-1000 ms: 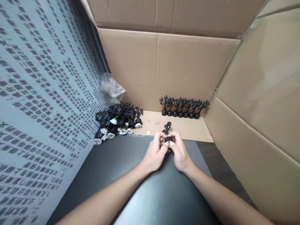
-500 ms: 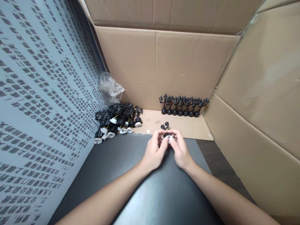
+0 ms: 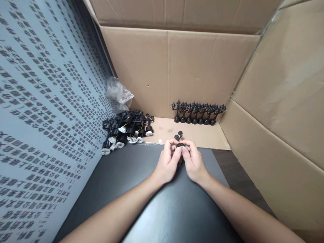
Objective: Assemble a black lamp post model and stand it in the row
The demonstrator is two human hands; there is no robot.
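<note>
Both my hands meet over the far edge of a black table (image 3: 141, 202). My left hand (image 3: 169, 161) and my right hand (image 3: 192, 161) are closed together on one small black street-lamp model (image 3: 179, 136), pinching its round base between thumbs and fingertips. The lamp's heads stick out beyond my fingers. A row of several finished black lamp models (image 3: 197, 113) stands upright against the back cardboard wall. A heap of loose black lamp parts with white bases and yellow wires (image 3: 126, 130) lies to the left of my hands.
Cardboard walls (image 3: 202, 67) close in the back and right. A grey printed panel (image 3: 43, 111) stands on the left. A crumpled clear plastic bag (image 3: 118, 92) sits behind the heap. A cardboard floor flap (image 3: 199, 135) lies beyond the table.
My hands have stayed together on the lamp, shifting slightly up and away. The lamp's top has tilted lower and to the left between my fingers.
</note>
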